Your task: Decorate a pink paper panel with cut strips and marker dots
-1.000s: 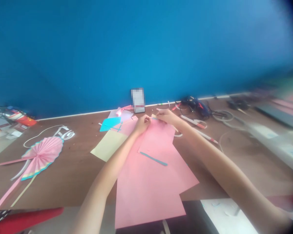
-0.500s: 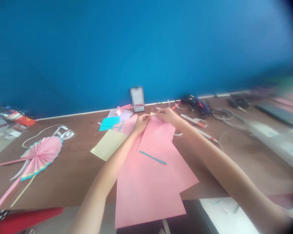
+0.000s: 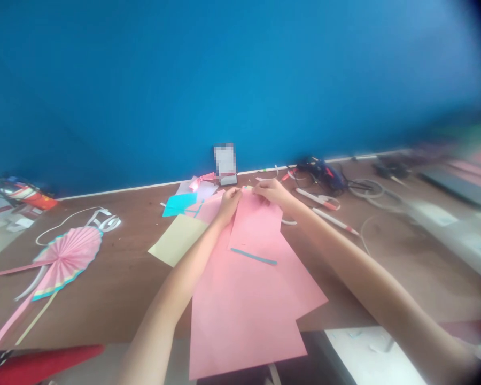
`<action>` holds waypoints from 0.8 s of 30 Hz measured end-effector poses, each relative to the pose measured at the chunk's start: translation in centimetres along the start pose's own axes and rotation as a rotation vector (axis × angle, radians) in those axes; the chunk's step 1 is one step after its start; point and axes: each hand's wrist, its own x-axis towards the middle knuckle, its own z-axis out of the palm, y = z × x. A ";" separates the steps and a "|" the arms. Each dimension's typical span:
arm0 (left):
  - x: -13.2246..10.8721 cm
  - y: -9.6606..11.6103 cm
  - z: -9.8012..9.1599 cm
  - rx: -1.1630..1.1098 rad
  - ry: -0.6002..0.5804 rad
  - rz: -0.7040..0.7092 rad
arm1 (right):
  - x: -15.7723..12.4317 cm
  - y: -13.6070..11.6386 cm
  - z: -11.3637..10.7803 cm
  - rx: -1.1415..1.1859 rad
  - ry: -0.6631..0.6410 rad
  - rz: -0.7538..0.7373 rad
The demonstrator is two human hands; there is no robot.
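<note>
Both my arms reach out over a stack of pink paper sheets (image 3: 248, 305) on the brown table (image 3: 116, 289). My left hand (image 3: 228, 203) pinches the far left corner of the top pink sheet (image 3: 258, 227). My right hand (image 3: 270, 191) is closed on that sheet's far edge, beside a small yellowish bit I cannot make out. A thin blue paper strip (image 3: 253, 256) lies across the pink sheet, nearer to me than both hands.
A pale yellow sheet (image 3: 177, 239) and a cyan scrap (image 3: 179, 203) lie left of my hands. A folded pink paper fan (image 3: 66, 260) sits far left. Pens (image 3: 333, 220), a dark glue gun (image 3: 323, 174) and cables are at the right, below the blue wall.
The top pink sheet has turned slightly, its blue strip shifting with it. Both hands stay at its far edge, moved a little toward the wall.
</note>
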 end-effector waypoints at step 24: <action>-0.4 0.2 -0.1 -0.172 -0.169 -0.042 | 0.2 0.5 -0.5 0.061 0.013 -0.030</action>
